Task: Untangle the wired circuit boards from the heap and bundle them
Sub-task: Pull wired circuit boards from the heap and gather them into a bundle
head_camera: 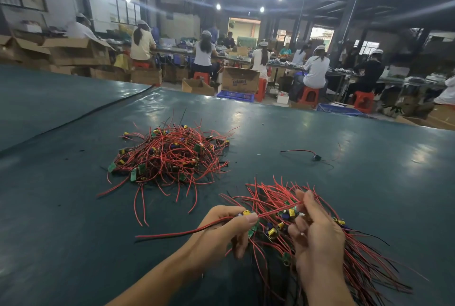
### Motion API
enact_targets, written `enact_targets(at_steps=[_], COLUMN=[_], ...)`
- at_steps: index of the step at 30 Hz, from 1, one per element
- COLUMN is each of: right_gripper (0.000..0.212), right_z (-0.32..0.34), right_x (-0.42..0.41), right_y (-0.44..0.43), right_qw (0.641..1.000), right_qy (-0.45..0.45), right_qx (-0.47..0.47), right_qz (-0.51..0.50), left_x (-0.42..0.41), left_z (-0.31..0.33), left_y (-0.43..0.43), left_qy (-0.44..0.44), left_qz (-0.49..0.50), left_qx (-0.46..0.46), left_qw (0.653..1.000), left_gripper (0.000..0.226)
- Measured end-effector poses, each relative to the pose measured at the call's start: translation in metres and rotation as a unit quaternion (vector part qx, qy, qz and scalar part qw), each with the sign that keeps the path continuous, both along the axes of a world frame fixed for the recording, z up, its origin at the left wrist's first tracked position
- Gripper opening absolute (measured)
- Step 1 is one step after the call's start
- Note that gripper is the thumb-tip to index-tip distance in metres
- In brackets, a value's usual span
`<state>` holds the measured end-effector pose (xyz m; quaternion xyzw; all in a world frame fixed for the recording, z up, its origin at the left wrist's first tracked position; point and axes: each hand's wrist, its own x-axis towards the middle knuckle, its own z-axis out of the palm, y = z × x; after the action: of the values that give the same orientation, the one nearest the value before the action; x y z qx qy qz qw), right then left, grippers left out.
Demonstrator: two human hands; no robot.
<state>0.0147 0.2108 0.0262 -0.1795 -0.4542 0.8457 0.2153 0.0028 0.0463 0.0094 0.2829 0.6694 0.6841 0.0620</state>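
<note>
"Any writing you can read?"

"Only blue print on a box point(240, 80) past the counter point(73, 207). It's upside down and I can't make out the word."

"The hands?"

"The left grip point(221, 229) pinches one wire point(172, 232). It is stretched across to the right grip point(317, 239), which is curled round the bundle point(278, 204) at the counter's near right."

"The heap?"

"The heap point(170, 153) lies further out, apart from the bundle, and anything printed in it is too small to read. A stray board point(316, 157) lies alone to the right."

"What's hidden?"

"The right palm covers the bundle's middle. Its wires run off the bottom edge. The workers point(315, 71) beyond are blurred."
</note>
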Motion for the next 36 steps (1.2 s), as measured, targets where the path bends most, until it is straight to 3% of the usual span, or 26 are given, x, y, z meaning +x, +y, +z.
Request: enact_targets(at_steps=[4, 8, 12, 14, 17, 19, 24, 27, 32, 36], right_gripper=[0.021, 0.033, 0.046, 0.042, 0.038, 0.04, 0.07, 0.061, 0.062, 0.086], right_z=[-0.004, -0.008, -0.011, -0.012, -0.014, -0.014, -0.014, -0.014, -0.018, -0.022], right_x=[-0.002, 0.003, 0.008, 0.008, 0.004, 0.005, 0.011, 0.014, 0.01, 0.007], right_y=[-0.005, -0.023, -0.049, -0.049, -0.037, -0.034, -0.039, -0.041, -0.042, -0.04], right_qw=[0.999, 0.985, 0.952, 0.958, 0.968, 0.965, 0.932, 0.92, 0.916, 0.911], right_qy=[0.029, 0.045, 0.081, 0.065, 0.038, 0.029, 0.054, 0.039, 0.064, 0.027], right_qx=[0.034, 0.131, 0.222, 0.22, 0.207, 0.223, 0.286, 0.288, 0.283, 0.321], right_qz=[-0.02, 0.104, 0.193, 0.171, 0.138, 0.137, 0.215, 0.265, 0.276, 0.258], left_x=[-0.005, -0.01, -0.014, -0.016, -0.014, -0.013, -0.01, -0.009, -0.01, -0.017], left_z=[-0.002, -0.005, -0.004, -0.004, -0.004, -0.002, 0.009, 0.012, 0.013, 0.011], left_y=[-0.003, -0.008, -0.001, -0.001, -0.006, -0.008, -0.009, -0.012, -0.017, -0.015], left_qy=[-0.012, -0.042, -0.129, -0.18, -0.154, -0.131, -0.14, -0.164, -0.205, -0.233], left_qz=[-0.005, 0.004, 0.033, 0.078, 0.113, 0.126, 0.085, 0.051, -0.001, 0.014], left_qx=[0.034, 0.045, -0.002, -0.027, -0.029, -0.029, 0.062, 0.107, 0.102, 0.079], left_qw=[0.999, 0.998, 0.991, 0.98, 0.981, 0.983, 0.985, 0.979, 0.973, 0.969], left_gripper=[0.043, 0.044, 0.048, 0.057, 0.073, 0.071, 0.074, 0.074, 0.072, 0.066])
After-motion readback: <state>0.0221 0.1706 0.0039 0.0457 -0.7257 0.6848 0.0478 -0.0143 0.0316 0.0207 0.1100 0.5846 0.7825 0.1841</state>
